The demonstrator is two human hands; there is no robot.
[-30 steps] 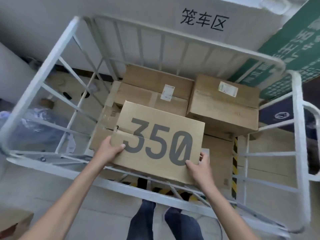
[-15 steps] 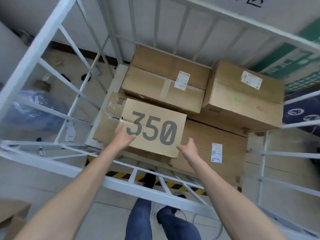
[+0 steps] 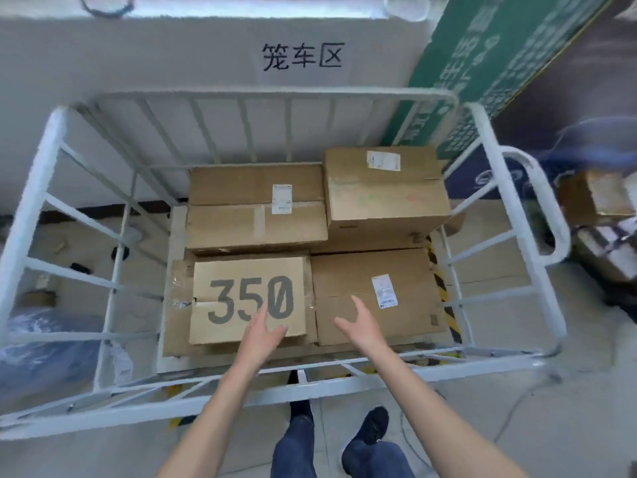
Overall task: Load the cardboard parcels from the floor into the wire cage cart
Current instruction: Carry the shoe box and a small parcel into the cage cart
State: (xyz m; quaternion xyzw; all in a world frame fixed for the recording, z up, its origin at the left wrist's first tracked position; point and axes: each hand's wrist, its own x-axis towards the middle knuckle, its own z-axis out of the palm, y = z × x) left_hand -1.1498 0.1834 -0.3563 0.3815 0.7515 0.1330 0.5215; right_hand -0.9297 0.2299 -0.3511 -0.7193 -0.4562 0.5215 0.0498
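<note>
Just changed: a second ago you held the 350 box [image 3: 248,298] in both hands above the front rail [image 3: 310,384]; now it lies flat inside the wire cage cart [image 3: 44,188] and neither hand is on it.
Left hand [image 3: 263,334]: empty, fingers straight, over the near right corner of the 350 box — whether it touches the card I cannot tell.
Right hand [image 3: 360,326]: empty, fingers spread and relaxed, above the flat box [image 3: 372,281].
Where the parcel sits: at 7 o'clock in the cage as you look down, printed face up, resting on a wider box whose edge shows along its left side.
Neighbours: the flat box at 5 o'clock, just beside its right edge; a taped box [image 3: 255,232] at 11 o'clock; a tall box [image 3: 382,205] at 1 o'clock, the highest in the load.
What it means: by my reading this parcel is loaded, and you are free to fetch the next one.
More to load: parcels [image 3: 593,198] show outside the cage at 3 o'clock, blurred.
Edges to mind: both your forearms cross the front rail, so lift them clear before you turn; the looped handle [image 3: 548,215] juts out at 3 o'clock, on the way to those parcels.
Open room: the tops of the 350 box and the flat box lie lower than the back row — the near half looks the best place to stack.
</note>
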